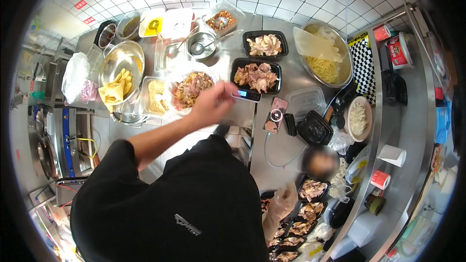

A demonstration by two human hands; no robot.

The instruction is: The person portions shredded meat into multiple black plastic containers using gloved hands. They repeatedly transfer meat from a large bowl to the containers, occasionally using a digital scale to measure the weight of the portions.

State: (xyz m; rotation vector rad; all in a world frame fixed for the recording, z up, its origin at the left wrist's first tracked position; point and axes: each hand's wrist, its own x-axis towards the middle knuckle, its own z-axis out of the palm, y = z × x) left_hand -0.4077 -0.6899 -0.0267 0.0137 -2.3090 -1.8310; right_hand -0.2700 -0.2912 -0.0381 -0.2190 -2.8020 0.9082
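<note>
My bare left hand [217,103] reaches over the near edge of the table, its fingers loosely apart and slightly blurred, with nothing visible in them. Its fingertips are beside a small digital scale [250,95] with a lit display. On the scale sits a black tray [235,83] of raw meat pieces [257,75]. Just left of the hand, a bowl lined with clear plastic [175,108] holds more mixed meat [194,87]. My right hand [284,201], in a clear plastic glove, hangs open at lower right. Several black trays of meat [302,227] lie beside it.
Behind stand another black tray of pale meat [264,44] and a steel bowl of noodles [324,68]. Left are a steel bowl [108,63] and a container of crumbs [156,94]. A phone [275,115] and an empty clear tub [306,103] lie right, before a steel shelf [388,131].
</note>
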